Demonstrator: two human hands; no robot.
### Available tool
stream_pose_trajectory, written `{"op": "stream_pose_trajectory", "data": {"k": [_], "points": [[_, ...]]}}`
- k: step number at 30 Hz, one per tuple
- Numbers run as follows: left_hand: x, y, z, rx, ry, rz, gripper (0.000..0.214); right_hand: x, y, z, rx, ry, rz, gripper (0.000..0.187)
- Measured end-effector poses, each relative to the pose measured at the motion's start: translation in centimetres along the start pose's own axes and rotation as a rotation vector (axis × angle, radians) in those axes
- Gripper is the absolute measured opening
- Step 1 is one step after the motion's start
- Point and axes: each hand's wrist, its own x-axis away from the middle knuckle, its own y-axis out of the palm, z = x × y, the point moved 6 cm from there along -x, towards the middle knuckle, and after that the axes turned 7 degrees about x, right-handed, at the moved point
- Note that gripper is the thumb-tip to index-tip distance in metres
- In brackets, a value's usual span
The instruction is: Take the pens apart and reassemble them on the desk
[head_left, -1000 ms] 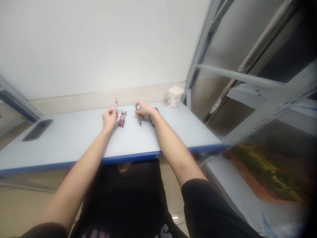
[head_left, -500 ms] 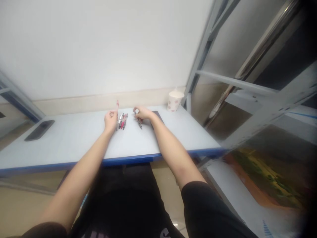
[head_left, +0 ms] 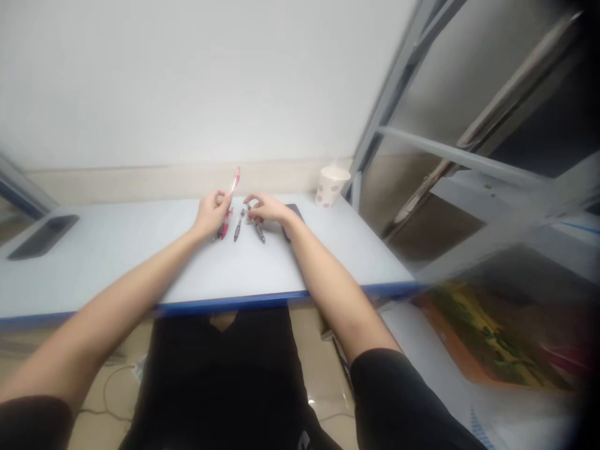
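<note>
My left hand is closed on a red and clear pen, whose red end sticks up past the fingertips. Under and beside that hand lie other pens, among them a red one, partly hidden by the fingers. A grey pen lies by itself on the table between my hands. My right hand has its fingers closed around a dark grey pen, its tip slanting down toward the tabletop.
On the light blue table a dark flat object lies partly under my right forearm. A spotted paper cup stands at the back right, near a metal frame. A dark, phone-like slab lies at the far left.
My left hand has moved right over the group of pens, still with the red pen. One grey pen now lies apart from the group. My right hand keeps its dark pen. The view has shifted slightly.
</note>
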Motion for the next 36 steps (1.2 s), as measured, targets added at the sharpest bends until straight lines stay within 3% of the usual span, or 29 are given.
{"op": "stream_pose_trajectory", "data": {"k": [5,11,14,18,21,24,30,36], "points": [[-1.4,-1.6,-1.0,-0.058,0.002,-0.063,0.033,0.6,-1.8,0.4,-0.152,-0.073,-0.020,0.029],[-1.9,-1.0,-4.2,0.199,-0.140,-0.191,0.044,1.2,-2.5,1.0,-0.174,-0.062,-0.012,0.026],[-1.7,-1.0,-4.2,0.222,-0.117,-0.134,0.043,1.9,-1.7,1.0,-0.202,-0.091,-0.060,0.022],[-0.9,-1.5,-3.9,0.223,-0.166,-0.017,0.036,3.1,-1.7,1.2,-0.253,-0.075,-0.045,0.035],[-0.8,-1.3,-3.9,0.169,-0.243,-0.043,0.030,3.5,-2.3,1.6,-0.305,-0.034,0.022,0.039],[-1.0,-1.1,-4.1,0.146,-0.288,-0.095,0.023,3.7,-2.4,1.9,-0.338,0.011,0.069,0.028],[-1.3,-1.6,-5.2,0.101,-0.318,-0.042,0.016,3.7,-2.1,1.6,-0.386,-0.077,0.130,0.027],[-1.4,-1.2,-5.1,0.226,-0.282,-0.052,0.013,3.0,-1.6,2.6,-0.347,-0.025,0.160,0.033]]}}
